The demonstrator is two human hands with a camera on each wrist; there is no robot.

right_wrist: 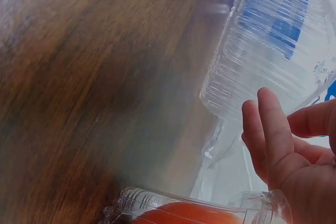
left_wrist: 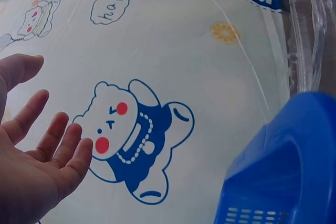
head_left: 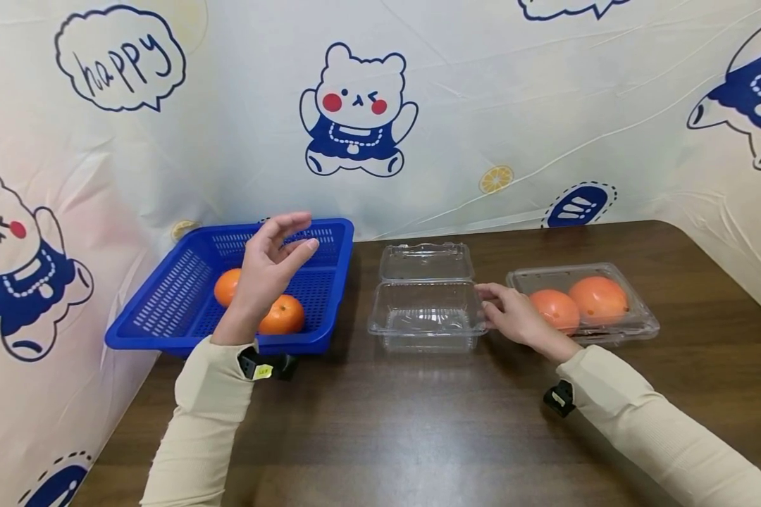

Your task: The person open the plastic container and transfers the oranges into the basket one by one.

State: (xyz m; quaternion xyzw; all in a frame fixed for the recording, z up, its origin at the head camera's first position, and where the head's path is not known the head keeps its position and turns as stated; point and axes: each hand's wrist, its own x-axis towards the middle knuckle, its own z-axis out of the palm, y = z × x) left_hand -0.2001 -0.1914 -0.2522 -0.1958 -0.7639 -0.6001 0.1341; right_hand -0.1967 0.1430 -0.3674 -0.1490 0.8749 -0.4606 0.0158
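Observation:
My left hand [head_left: 269, 264] is raised over the blue plastic basket [head_left: 339, 282], fingers loosely curved, thumb apart, nothing between them. Two oranges [head_left: 282, 315] lie in the basket, one partly hidden behind this hand. To the right stands a clear plastic clamshell box [head_left: 428, 320] with its lid [head_left: 426, 262] folded back. No fruit shows inside it. My right hand [head_left: 514, 313] pinches the box's right rim; in the right wrist view its fingers [right_wrist: 275, 124] lie along the clear wall.
A second clear clamshell box [head_left: 643, 327], lid down, holds two orange fruits [head_left: 599, 299] just right of my right hand. The brown wooden table [head_left: 418, 429] backs onto a printed cloth [head_left: 482, 91] with cartoon bears.

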